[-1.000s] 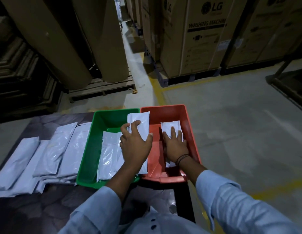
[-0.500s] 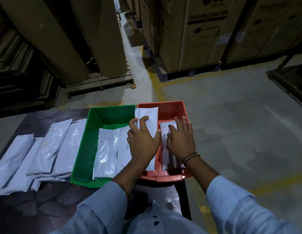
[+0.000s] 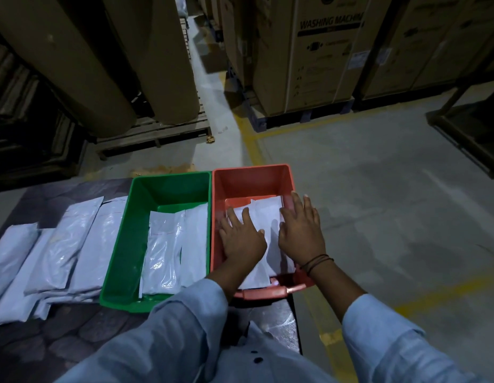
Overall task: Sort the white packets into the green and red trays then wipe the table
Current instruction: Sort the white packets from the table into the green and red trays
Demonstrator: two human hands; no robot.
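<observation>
Cartons (image 3: pixel 317 64) of brown cardboard, printed WASHING MACHINE, stood across the grey floor at far right. Fat brown paper rolls (image 3: pixel 74 64) stood on a slatted wooden pallet (image 3: pixel 157 131) at far left.

Nearer me was the dark stone-pattern table (image 3: pixel 46 341). On it sat the green rectangular plastic tray (image 3: pixel 121 244) & the red rectangular plastic tray (image 3: pixel 251 181), side by side w/ walls touching, green on the left.

Left of the green tray, white flat plastic packets (image 3: pixel 74 244) lay on the tabletop in a loose overlapping spread, not yet sorted. In the green tray's right half, more white packets (image 3: pixel 168 244) lay lengthwise. The red tray held overlapping white packets (image 3: pixel 268 214) too, nearest end reaching up to the near rim.

My left hand (image 3: pixel 241 239) lay flat on those, fingers straight & spread, grasping nothing. My right hand (image 3: pixel 302 233) did likewise, fingers released, pressing the packets' right side next to the tray's right wall. Thin dark bands (image 3: pixel 316 261) circled my right wrist.
</observation>
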